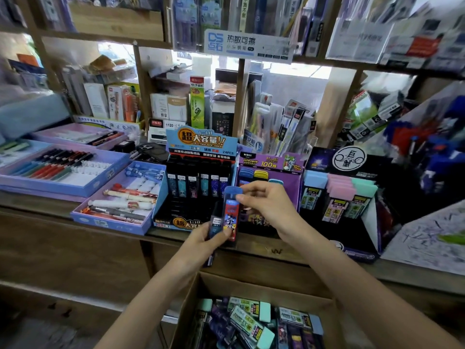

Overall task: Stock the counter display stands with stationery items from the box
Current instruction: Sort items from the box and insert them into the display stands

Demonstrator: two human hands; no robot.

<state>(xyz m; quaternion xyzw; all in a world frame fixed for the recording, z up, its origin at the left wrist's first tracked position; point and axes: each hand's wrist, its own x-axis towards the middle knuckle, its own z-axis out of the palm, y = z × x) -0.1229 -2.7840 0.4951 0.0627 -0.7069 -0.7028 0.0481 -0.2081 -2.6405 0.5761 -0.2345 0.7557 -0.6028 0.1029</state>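
- Blue-capped, with a red printed label, the slim plastic lead case [231, 212] stands nearly upright in the air just in front of the counter [289, 253], between the black display stand [173, 221] and the purple display stand [292, 187].
- We judge it light and stiff, with smooth, rather slippery sides. The cap may pop if squeezed hard, so the flat faces near either end look like the safest places to hold.
- A darker case [215, 226] lies against its left side in the same grip. We cannot tell whether more sit behind it.
- The left hand [201, 238] is curled round the lower ends of these cases, its thumb pressed across the front of the label.
- The right hand [266, 205] pinches the top of the lead case just under the blue cap. Thumb and forefinger are narrowed onto it and the other fingers are loosely bent above.
- The purple display stand shows few coloured caps in its upper rows, so we judge this case may belong there.
- Below the counter the cardboard box [251, 283] stands open, holding many more cases with mint, blue and purple caps.
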